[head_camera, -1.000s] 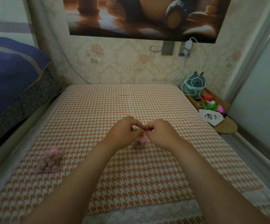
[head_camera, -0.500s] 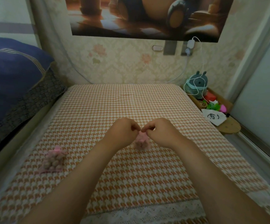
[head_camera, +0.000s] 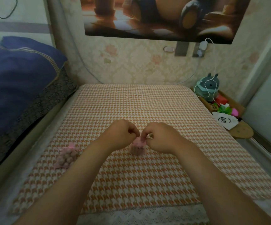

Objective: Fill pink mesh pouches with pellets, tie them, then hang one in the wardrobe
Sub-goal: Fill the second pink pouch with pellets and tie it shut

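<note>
A pink mesh pouch [head_camera: 137, 147] filled with pellets stands on the orange houndstooth cloth [head_camera: 147, 108] in the middle of the view. My left hand [head_camera: 121, 133] and my right hand [head_camera: 160, 137] meet just above it, fingers curled, pinching the pouch's gathered top and its drawstring. The string itself is mostly hidden by my fingers. A second pink pouch [head_camera: 67, 155], full of pellets and tied at its top, lies flat on the cloth to the left, apart from both hands.
A dark blue quilt [head_camera: 18, 78] is piled on the left. At the right a low wooden shelf [head_camera: 240, 132] carries a grey plush toy [head_camera: 208, 87], small coloured items and a white pouch [head_camera: 225, 121]. A pale door panel [head_camera: 268, 98] stands at far right.
Both hands have stayed over the middle pouch, working its top; the fingertips have dropped slightly closer to the pouch. The left pouch has not moved.
</note>
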`<state>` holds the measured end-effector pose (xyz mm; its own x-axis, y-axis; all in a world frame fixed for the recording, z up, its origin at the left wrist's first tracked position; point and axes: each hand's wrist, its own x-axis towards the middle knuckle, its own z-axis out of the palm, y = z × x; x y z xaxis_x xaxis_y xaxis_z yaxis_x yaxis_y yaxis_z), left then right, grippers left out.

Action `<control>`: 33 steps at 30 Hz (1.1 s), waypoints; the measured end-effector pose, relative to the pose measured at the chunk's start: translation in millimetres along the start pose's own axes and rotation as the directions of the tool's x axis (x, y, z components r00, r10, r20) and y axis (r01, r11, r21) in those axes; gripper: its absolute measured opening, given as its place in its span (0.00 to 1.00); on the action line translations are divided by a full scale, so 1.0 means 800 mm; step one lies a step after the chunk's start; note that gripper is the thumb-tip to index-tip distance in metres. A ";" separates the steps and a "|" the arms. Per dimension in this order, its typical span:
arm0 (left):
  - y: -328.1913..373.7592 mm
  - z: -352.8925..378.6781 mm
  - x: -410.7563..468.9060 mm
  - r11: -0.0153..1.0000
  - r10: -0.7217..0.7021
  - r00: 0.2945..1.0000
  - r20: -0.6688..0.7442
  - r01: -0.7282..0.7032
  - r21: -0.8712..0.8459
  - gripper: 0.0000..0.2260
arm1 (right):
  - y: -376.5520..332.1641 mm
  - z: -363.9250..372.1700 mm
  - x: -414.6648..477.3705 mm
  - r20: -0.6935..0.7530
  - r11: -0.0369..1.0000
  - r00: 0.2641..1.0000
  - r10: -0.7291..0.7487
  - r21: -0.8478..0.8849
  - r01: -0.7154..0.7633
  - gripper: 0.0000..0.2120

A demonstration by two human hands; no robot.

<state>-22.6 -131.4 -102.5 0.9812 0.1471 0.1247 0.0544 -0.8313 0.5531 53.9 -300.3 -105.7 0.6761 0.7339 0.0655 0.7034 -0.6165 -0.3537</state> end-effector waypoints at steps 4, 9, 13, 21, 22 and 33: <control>-0.003 0.003 -0.003 0.999 -0.033 0.999 0.025 0.033 0.002 0.10 | 0.010 0.004 0.003 -0.137 0.963 0.988 0.076 0.266 -0.037 0.15; -0.002 0.005 0.004 0.998 -0.046 0.998 -0.030 0.045 -0.044 0.09 | 0.045 0.015 0.002 -0.218 0.964 0.946 0.240 0.166 -0.207 0.13; -0.003 0.006 0.006 0.998 -0.058 0.998 -0.036 0.058 0.002 0.10 | 0.056 0.032 0.007 -0.116 0.961 0.954 0.275 0.051 -0.271 0.07; -0.011 0.007 0.006 0.997 -0.062 0.998 -0.021 0.061 -0.041 0.10 | 0.058 0.051 0.024 -0.096 0.954 0.950 0.297 0.002 -0.298 0.06; -0.013 0.006 0.006 0.997 -0.057 0.998 -0.014 0.056 -0.051 0.10 | 0.058 0.050 0.024 -0.103 0.953 0.948 0.303 0.018 -0.302 0.07; -0.025 0.001 0.008 0.990 0.001 1.000 0.023 0.002 -0.143 0.09 | 0.003 0.008 0.015 -0.289 0.911 0.938 0.192 0.408 -0.061 0.04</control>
<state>-17.1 -113.9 -113.6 0.9853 0.1336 0.1063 0.0293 -0.7460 0.6653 62.5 -291.0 -111.4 0.8325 0.4876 0.2632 0.5103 -0.4896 -0.7070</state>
